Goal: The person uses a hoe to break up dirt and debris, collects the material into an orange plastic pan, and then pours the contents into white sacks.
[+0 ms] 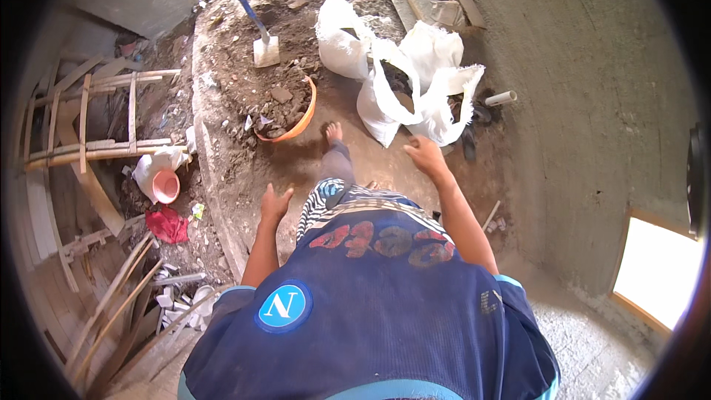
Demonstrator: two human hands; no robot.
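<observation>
My left hand (pixel 275 204) hangs low beside my striped shorts, thumb and fingers apart, holding nothing. Ahead of it lies an orange basin (pixel 306 117) heaped with dark soil and rubble. My right hand (pixel 424 154) reaches forward, its fingers loosely bent and apart, with nothing seen in them. It is nearest to the lower edge of an open white woven sack (pixel 381 115); whether it touches the sack I cannot tell. More white sacks stand close by, one behind (pixel 342 37) and another at the right (pixel 438 120). A shovel (pixel 266 52) with a blue handle rests on the dirt.
A concrete wall (pixel 570 81) rises at the right, with a white pipe piece (pixel 501 98) near its foot. To the left are a wooden ladder-like frame (pixel 89 152), a pink bucket (pixel 166 186), a red cloth (pixel 167 225) and loose boards. My bare foot (pixel 334 132) is beside the basin.
</observation>
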